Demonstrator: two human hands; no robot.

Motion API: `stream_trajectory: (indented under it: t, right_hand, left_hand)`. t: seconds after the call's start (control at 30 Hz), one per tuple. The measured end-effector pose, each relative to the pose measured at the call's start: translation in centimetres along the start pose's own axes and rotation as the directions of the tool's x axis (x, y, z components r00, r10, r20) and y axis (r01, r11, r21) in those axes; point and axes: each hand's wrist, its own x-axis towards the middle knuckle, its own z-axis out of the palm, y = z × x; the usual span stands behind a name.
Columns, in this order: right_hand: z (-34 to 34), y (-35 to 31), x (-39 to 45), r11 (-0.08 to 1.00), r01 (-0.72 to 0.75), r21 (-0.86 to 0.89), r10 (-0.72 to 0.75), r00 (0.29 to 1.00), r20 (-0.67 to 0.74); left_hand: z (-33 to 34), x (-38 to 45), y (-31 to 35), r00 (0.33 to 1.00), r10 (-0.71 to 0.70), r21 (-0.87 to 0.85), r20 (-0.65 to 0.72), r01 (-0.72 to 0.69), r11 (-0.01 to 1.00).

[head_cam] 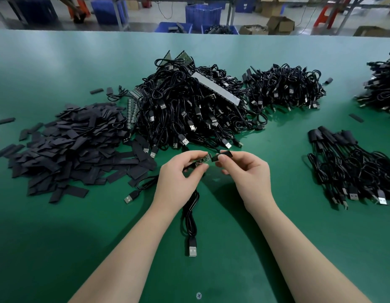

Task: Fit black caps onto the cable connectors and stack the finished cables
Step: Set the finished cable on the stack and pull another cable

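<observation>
Left hand (178, 171): my fingers are curled round the small circuit-board connector (203, 161) of one cable (189, 217), whose lead hangs toward me and ends in a USB plug (193, 248) lying on the green table (58, 248). Right hand (246, 171): my thumb and fingertips pinch a black cap (222, 155) just beside the connector's tip; whether the two touch I cannot tell. Left of my hands, loose caps (67, 147) lie heaped. Right, finished cables (351, 169) lie stacked. Farther off, uncapped cables (189, 106) form a large tangled mound, with a smaller mound (283, 88) to its right.
</observation>
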Motion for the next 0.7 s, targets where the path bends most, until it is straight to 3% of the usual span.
stream_trajectory:
  t: [0.53,0.7]
  right_hand:
    - [0.13,0.03,-0.52,0.988,0.123,-0.090,-0.123,0.992,0.002]
    - [0.04,-0.33,-0.50,0.994,0.088,-0.060,-0.086,0.996,0.039]
  left_hand:
    - [-0.19,0.14,-0.20,0.998,0.009,0.028,0.063,-0.011,1.000]
    - [-0.18,0.11,-0.29,0.997,-0.027,0.004,0.068,0.027,1.000]
